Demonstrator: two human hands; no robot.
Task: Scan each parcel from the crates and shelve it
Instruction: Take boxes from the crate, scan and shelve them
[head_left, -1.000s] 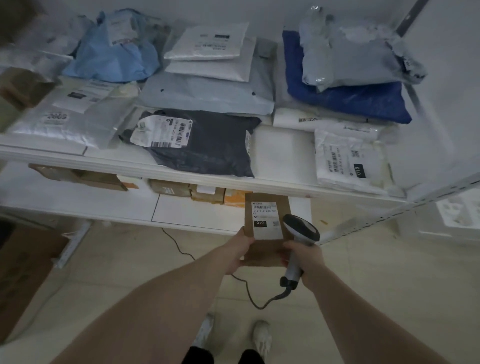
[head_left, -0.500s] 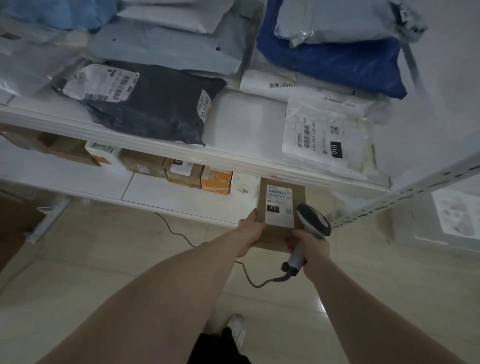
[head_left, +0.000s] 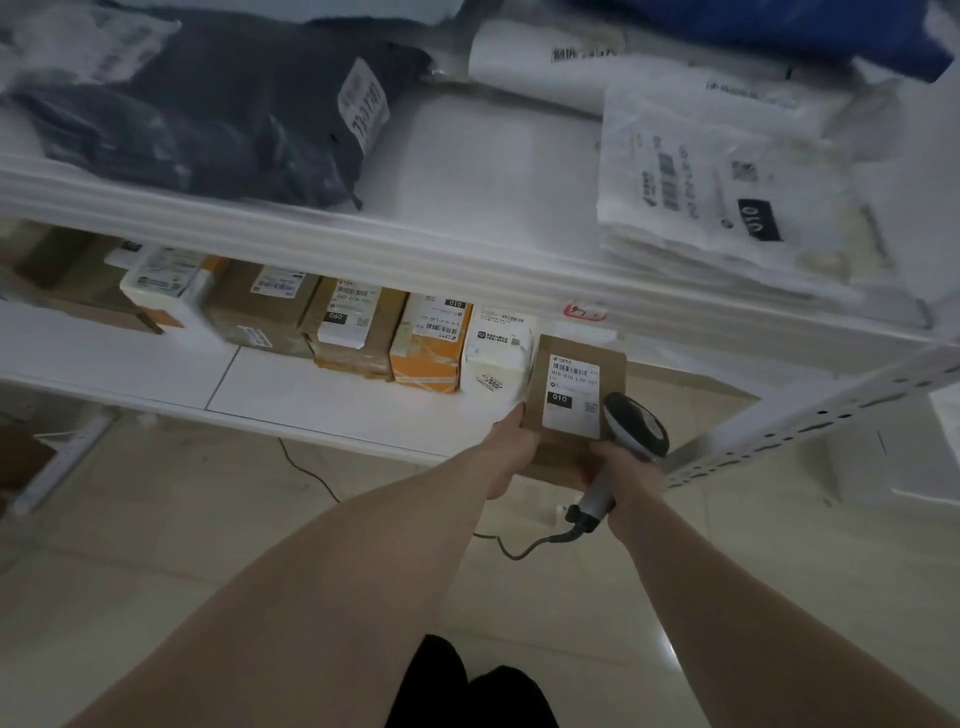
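A brown cardboard parcel (head_left: 558, 452) with a white label marked 010 is at the right end of the lower shelf (head_left: 322, 395), its far end beside a white box (head_left: 498, 353). My left hand (head_left: 511, 449) grips its left edge. My right hand (head_left: 626, 467) holds the handle of a corded barcode scanner (head_left: 636, 423) and touches the parcel's right side. The scanner head lies over the parcel's right edge.
A row of small boxes (head_left: 348, 327) stands along the back of the lower shelf. The upper shelf (head_left: 467, 249) carries a dark mailer bag (head_left: 218, 104) and white bags (head_left: 717, 176). A perforated upright (head_left: 810, 421) slants at the right. The scanner cable (head_left: 524, 545) trails over the tiled floor.
The parcel and both hands have moved forward and down to the lower shelf level, next to the row of boxes. My view has come closer to the shelves.
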